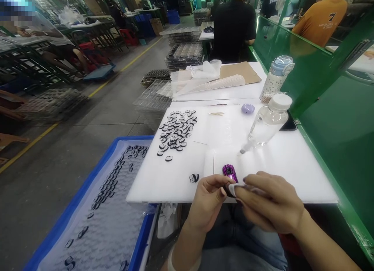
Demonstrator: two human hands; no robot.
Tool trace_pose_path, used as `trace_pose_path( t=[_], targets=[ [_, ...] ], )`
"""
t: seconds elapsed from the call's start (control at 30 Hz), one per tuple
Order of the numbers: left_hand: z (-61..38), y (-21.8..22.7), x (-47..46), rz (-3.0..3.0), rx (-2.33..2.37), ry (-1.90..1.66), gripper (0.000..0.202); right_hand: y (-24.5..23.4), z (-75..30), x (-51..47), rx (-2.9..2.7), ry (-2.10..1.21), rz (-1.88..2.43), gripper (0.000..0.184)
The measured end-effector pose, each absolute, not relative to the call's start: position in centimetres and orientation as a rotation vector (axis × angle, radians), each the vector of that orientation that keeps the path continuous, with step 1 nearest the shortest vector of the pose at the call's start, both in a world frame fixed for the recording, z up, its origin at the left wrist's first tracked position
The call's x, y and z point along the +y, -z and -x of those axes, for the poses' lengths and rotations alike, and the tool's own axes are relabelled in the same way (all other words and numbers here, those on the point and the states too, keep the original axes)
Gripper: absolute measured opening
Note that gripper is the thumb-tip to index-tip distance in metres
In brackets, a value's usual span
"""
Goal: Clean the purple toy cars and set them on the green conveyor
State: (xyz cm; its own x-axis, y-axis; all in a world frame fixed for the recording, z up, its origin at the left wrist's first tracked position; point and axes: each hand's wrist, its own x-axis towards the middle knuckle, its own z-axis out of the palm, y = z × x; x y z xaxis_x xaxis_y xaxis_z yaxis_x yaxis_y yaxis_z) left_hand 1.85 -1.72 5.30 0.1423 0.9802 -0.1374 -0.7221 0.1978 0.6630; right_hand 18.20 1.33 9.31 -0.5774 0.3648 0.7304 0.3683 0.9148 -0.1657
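Observation:
Near the table's front edge, my left hand (208, 203) pinches a small dark piece (227, 190) between thumb and fingers; much of the piece is hidden. My right hand (271, 201) presses a white cloth (232, 190) against it, fingers closed around the cloth. Just beyond my fingertips sits a shiny purple toy car (229, 172). To the left of it lie a couple of overlapping clear pieces with black rims (194, 178). A larger loose pile of similar black-rimmed pieces (177, 132) spreads over the left of the white table (146, 185).
A blue-rimmed tray (96, 173) with rows of black-rimmed pieces stands at the lower left. A clear bottle (267, 123), a patterned flask (276, 78), a purple case (247, 108) and toothpicks (216, 113) are on the table. A green partition (336, 127) borders the right. Co-workers sit beyond.

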Motion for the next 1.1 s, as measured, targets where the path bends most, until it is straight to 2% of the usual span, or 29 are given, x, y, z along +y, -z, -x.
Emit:
trace_pose_path(
  t=[0.37, 0.63, 1.1],
  targets=[
    [-1.7, -5.4, -1.4, -0.526, 0.632, -1.300, 0.022, -9.1, -17.8, 1.2, -2.173, -0.106, 0.527, 0.018],
    [-1.8, -5.5, -1.6, -0.541, 0.644, -1.305, 0.022, -9.1, -17.4, 0.8, -2.118, -0.033, 0.599, 0.017],
    [-1.8, -5.6, -1.5, -0.528, 0.661, -1.292, 0.026, -9.0, -17.9, 1.1, -2.153, -0.093, 0.560, 0.020]
  ],
)
